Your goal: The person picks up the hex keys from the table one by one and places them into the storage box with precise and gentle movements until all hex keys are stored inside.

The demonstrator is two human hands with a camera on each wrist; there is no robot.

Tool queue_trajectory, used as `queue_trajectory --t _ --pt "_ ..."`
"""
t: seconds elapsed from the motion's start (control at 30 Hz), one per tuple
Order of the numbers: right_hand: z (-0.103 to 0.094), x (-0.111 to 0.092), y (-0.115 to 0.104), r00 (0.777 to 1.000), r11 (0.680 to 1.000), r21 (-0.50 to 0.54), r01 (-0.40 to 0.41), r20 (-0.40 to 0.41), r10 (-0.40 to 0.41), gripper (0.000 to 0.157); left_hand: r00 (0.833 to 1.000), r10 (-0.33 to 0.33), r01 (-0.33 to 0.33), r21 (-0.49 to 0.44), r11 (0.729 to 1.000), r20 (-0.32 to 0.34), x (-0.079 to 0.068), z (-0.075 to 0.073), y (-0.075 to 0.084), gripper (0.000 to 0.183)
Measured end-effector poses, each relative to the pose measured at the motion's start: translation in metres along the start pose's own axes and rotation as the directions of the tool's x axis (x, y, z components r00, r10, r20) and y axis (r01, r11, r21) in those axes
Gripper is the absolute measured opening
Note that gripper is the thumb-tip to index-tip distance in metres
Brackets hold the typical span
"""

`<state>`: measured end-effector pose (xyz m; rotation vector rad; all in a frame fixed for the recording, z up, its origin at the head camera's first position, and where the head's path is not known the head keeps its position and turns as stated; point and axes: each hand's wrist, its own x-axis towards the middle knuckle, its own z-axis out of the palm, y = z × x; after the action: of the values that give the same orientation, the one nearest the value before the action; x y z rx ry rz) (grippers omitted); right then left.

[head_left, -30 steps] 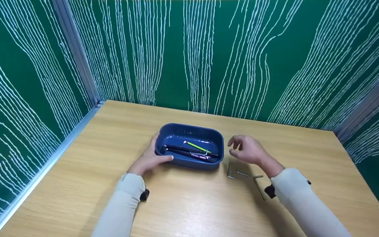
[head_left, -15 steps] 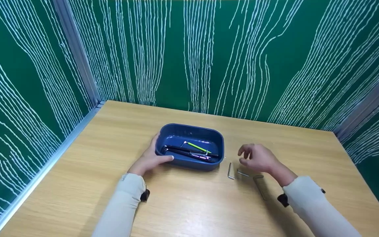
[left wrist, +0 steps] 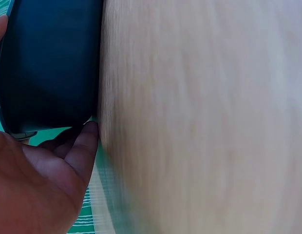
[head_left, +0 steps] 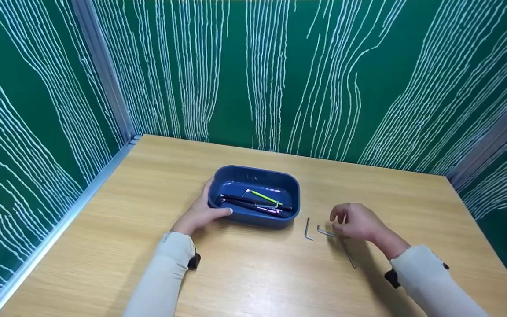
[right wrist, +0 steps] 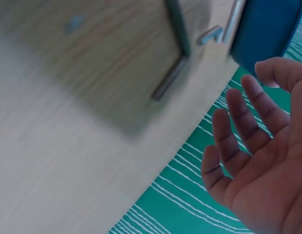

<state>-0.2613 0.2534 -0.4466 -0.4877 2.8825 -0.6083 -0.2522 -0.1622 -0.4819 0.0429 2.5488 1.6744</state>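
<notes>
A dark blue box (head_left: 247,219) with rounded corners stands on the table. My left hand (head_left: 197,215) grips its left end, thumb over the front rim and fingers round the side. Inside lie a lime-green rod with a bent metal end (head_left: 263,197) and several long dark, shiny pieces (head_left: 241,202), their kind unclear. My right hand (head_left: 357,221) hovers to the right of the box with loosely bent fingers, holding nothing. Below and left of it lie three L-shaped hex keys: a slim one (head_left: 306,229), a short one (head_left: 325,233) and a longer one (head_left: 350,255), partly covered by the hand.
The wooden table (head_left: 253,273) reaches back to a green wall (head_left: 231,66) with white wavy lines. Similar panels stand at both sides, joined by metal posts (head_left: 104,66). A small bluish patch (right wrist: 74,23) shows blurred on the table in the right wrist view.
My right hand has moved right and toward the front, away from the box and over the hex keys. The left hand and the box have stayed in place.
</notes>
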Motion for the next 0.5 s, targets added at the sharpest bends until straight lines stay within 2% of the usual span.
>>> queue_trajectory --t 0.27,0.5 --pt "0.011 -0.010 0.017 1.000 0.998 -0.069 0.011 0.013 -0.010 0.011 1.000 0.019 -0.019 0.003 1.000 -0.004 -0.001 0.000 -0.001 0.105" --pt "0.016 -0.016 0.028 0.999 0.995 -0.097 0.006 0.043 -0.002 0.020 1.000 0.021 -0.021 -0.011 1.000 0.000 -0.001 0.000 0.000 0.102"
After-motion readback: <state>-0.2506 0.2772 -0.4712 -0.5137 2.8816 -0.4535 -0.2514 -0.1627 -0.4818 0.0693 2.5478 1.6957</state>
